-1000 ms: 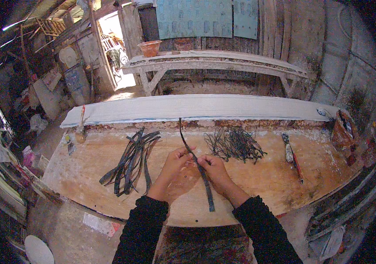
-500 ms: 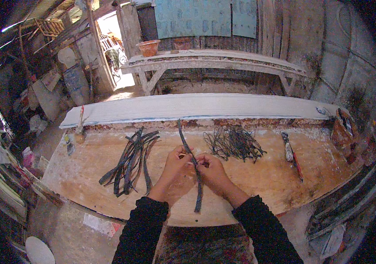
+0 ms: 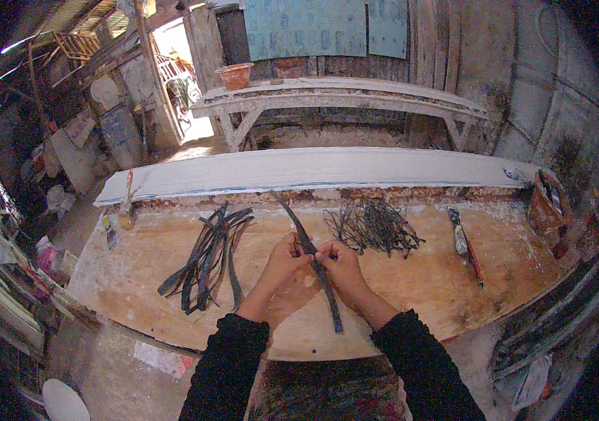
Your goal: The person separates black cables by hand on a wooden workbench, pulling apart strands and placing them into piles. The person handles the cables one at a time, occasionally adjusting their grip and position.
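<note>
A narrow dark grey strip (image 3: pixel 331 303) slants over the wooden board, its far end reaching toward the white slab and its near end hanging toward me. My left hand (image 3: pixel 287 261) pinches it at the middle from the left side. Close against it, the fingers of my right hand (image 3: pixel 341 265) are pinched on the same stretch of strip. Fingertips hide the spot where they grip. To the left lies a loose bundle of similar dark strips (image 3: pixel 194 277). Right of the hands is a tangle of thin dark cords (image 3: pixel 381 228).
The wooden board (image 3: pixel 405 295) carries a red-handled tool (image 3: pixel 473 261) at right and a brush (image 3: pixel 128 200) at far left. A long white slab (image 3: pixel 313 170) runs along its back edge. An orange-brown container (image 3: pixel 546 203) stands at the right corner. Behind is a whitish bench (image 3: pixel 341 98).
The strip has tilted: its near end has swung to the right and its far end slightly left. My two hands' fingertips have come closer together around its middle.
</note>
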The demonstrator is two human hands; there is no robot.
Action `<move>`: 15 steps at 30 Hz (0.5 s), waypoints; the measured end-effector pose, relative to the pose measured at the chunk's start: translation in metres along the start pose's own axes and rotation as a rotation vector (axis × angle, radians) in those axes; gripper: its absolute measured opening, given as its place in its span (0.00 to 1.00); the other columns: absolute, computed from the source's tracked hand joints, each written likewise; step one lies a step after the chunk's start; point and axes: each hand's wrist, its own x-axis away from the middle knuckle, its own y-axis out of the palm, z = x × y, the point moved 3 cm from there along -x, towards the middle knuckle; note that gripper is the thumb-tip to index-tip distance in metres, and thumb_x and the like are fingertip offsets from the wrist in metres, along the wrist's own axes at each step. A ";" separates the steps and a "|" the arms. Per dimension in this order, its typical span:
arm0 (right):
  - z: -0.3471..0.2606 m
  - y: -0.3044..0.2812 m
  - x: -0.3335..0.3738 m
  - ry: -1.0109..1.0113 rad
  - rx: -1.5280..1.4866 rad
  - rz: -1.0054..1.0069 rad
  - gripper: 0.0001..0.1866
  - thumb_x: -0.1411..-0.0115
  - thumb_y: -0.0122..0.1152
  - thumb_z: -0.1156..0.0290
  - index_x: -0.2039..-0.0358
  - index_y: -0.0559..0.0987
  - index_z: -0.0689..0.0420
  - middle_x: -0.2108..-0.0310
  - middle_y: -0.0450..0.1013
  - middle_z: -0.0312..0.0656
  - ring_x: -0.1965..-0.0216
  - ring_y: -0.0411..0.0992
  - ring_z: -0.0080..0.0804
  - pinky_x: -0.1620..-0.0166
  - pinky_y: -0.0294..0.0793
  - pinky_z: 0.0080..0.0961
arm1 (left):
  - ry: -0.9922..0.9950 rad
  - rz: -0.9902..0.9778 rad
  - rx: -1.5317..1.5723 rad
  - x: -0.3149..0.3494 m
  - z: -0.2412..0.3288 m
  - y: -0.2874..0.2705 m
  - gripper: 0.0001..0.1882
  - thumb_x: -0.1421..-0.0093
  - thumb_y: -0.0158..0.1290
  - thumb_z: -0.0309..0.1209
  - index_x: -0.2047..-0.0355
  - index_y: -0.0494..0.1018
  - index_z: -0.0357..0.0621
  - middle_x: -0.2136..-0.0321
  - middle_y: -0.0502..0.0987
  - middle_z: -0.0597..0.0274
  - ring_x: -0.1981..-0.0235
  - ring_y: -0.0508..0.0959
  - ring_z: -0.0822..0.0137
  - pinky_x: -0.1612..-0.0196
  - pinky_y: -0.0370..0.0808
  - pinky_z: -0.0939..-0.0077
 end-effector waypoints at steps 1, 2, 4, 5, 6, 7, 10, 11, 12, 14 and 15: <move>-0.001 -0.001 0.000 0.016 -0.021 0.012 0.02 0.42 0.54 0.75 0.70 0.72 0.58 0.73 0.68 0.33 0.71 0.65 0.19 0.66 0.66 0.17 | -0.003 0.002 -0.023 0.000 0.000 0.001 0.15 0.50 0.55 0.21 0.61 0.68 0.39 0.72 0.74 0.65 0.71 0.73 0.76 0.66 0.70 0.82; -0.004 -0.001 0.002 0.030 -0.043 0.019 0.02 0.42 0.53 0.75 0.70 0.72 0.58 0.73 0.68 0.33 0.71 0.66 0.19 0.66 0.66 0.18 | -0.006 0.008 -0.048 0.001 0.001 0.001 0.14 0.50 0.55 0.21 0.62 0.69 0.38 0.72 0.74 0.65 0.71 0.73 0.76 0.67 0.70 0.82; -0.003 -0.001 0.000 0.036 -0.073 0.011 0.02 0.42 0.53 0.75 0.70 0.72 0.58 0.73 0.69 0.33 0.71 0.66 0.20 0.65 0.67 0.18 | -0.020 -0.032 -0.033 -0.003 -0.019 -0.006 0.11 0.50 0.55 0.22 0.65 0.69 0.39 0.73 0.74 0.65 0.72 0.73 0.76 0.68 0.70 0.82; 0.000 -0.002 -0.003 0.028 -0.080 0.002 0.02 0.42 0.53 0.74 0.69 0.72 0.58 0.73 0.69 0.33 0.71 0.67 0.21 0.65 0.67 0.18 | -0.028 -0.057 -0.024 -0.004 -0.018 -0.005 0.09 0.50 0.55 0.23 0.67 0.69 0.39 0.74 0.74 0.65 0.73 0.73 0.76 0.68 0.70 0.82; 0.001 -0.003 -0.005 0.020 -0.087 -0.008 0.02 0.42 0.53 0.74 0.69 0.72 0.58 0.73 0.69 0.34 0.71 0.67 0.21 0.65 0.67 0.18 | -0.041 -0.044 0.001 -0.004 -0.018 -0.004 0.08 0.49 0.55 0.23 0.68 0.69 0.39 0.74 0.74 0.65 0.73 0.73 0.76 0.69 0.70 0.83; 0.002 -0.004 -0.005 0.050 -0.117 -0.010 0.02 0.42 0.53 0.74 0.69 0.72 0.58 0.73 0.69 0.34 0.71 0.67 0.21 0.66 0.67 0.19 | -0.054 -0.030 0.026 -0.003 -0.017 -0.002 0.07 0.49 0.55 0.23 0.69 0.69 0.39 0.74 0.74 0.65 0.73 0.73 0.76 0.70 0.70 0.83; -0.001 -0.003 -0.003 0.120 -0.209 -0.033 0.03 0.42 0.53 0.73 0.69 0.72 0.58 0.73 0.70 0.34 0.71 0.68 0.21 0.67 0.69 0.19 | -0.095 -0.024 0.161 0.002 -0.006 0.002 0.05 0.47 0.54 0.22 0.71 0.69 0.40 0.75 0.74 0.64 0.73 0.73 0.76 0.71 0.70 0.83; 0.000 -0.003 -0.003 0.124 -0.240 -0.045 0.03 0.42 0.54 0.73 0.69 0.72 0.58 0.72 0.70 0.34 0.71 0.69 0.21 0.67 0.69 0.18 | -0.107 -0.031 0.216 0.003 -0.004 0.003 0.05 0.47 0.53 0.22 0.71 0.69 0.40 0.75 0.74 0.64 0.73 0.73 0.76 0.71 0.70 0.84; 0.002 -0.003 -0.004 0.129 -0.272 -0.058 0.03 0.42 0.54 0.73 0.69 0.72 0.58 0.72 0.70 0.34 0.71 0.69 0.21 0.68 0.70 0.18 | -0.125 -0.023 0.216 0.003 -0.005 0.002 0.05 0.47 0.53 0.22 0.70 0.69 0.40 0.74 0.74 0.63 0.73 0.74 0.75 0.71 0.70 0.83; 0.008 -0.005 -0.009 0.074 -0.265 -0.081 0.03 0.42 0.54 0.73 0.68 0.72 0.58 0.72 0.71 0.34 0.72 0.69 0.21 0.68 0.70 0.18 | -0.160 -0.009 0.215 0.003 -0.006 0.000 0.04 0.46 0.52 0.21 0.70 0.69 0.40 0.74 0.75 0.61 0.72 0.74 0.74 0.71 0.72 0.83; 0.010 -0.005 -0.011 0.046 -0.261 -0.092 0.04 0.42 0.55 0.73 0.68 0.72 0.58 0.72 0.71 0.34 0.72 0.69 0.21 0.69 0.70 0.18 | -0.170 -0.017 0.278 0.004 -0.006 0.001 0.05 0.46 0.52 0.21 0.70 0.69 0.39 0.73 0.75 0.61 0.72 0.75 0.74 0.70 0.72 0.82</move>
